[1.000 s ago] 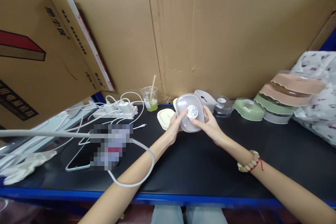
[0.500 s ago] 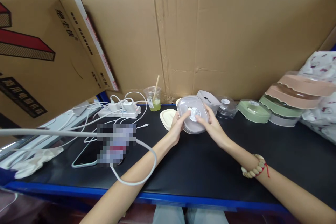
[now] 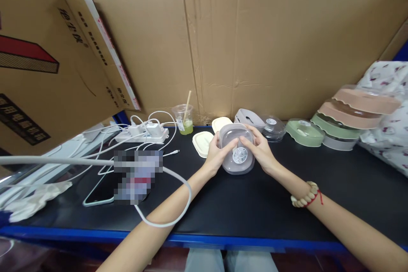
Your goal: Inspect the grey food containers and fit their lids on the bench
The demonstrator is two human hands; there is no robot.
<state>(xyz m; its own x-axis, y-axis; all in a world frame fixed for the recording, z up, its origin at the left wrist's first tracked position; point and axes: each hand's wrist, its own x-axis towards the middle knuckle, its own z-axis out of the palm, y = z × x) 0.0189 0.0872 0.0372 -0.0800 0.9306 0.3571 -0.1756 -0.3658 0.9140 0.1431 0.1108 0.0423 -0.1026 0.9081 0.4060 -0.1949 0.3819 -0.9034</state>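
Between my two hands is a small grey box with a clear lid (image 3: 236,165), a round white label on top of it. My left hand (image 3: 218,153) grips its left side with the thumb laid across the lid. On the opposite side my right hand (image 3: 259,148) holds it the same way, thumb near the label. Two cream-coloured boxes lie just beyond: one cream box (image 3: 202,143) left of my left hand, another cream box (image 3: 222,123) behind the held one. A light grey container (image 3: 249,119) stands behind my right hand.
Rightward stand a dark clear-lidded box (image 3: 273,129), a green lidded box (image 3: 304,133) and a stack of pink, green and grey boxes (image 3: 350,114). To the left are a drink cup (image 3: 184,121), a power strip (image 3: 142,135), phones and tangled white cables, one looping over my left forearm.
Both hands have brought the grey box slightly nearer and turned it, so the label now sits towards its near edge. The cream box behind it shows more. The view has shifted a little.
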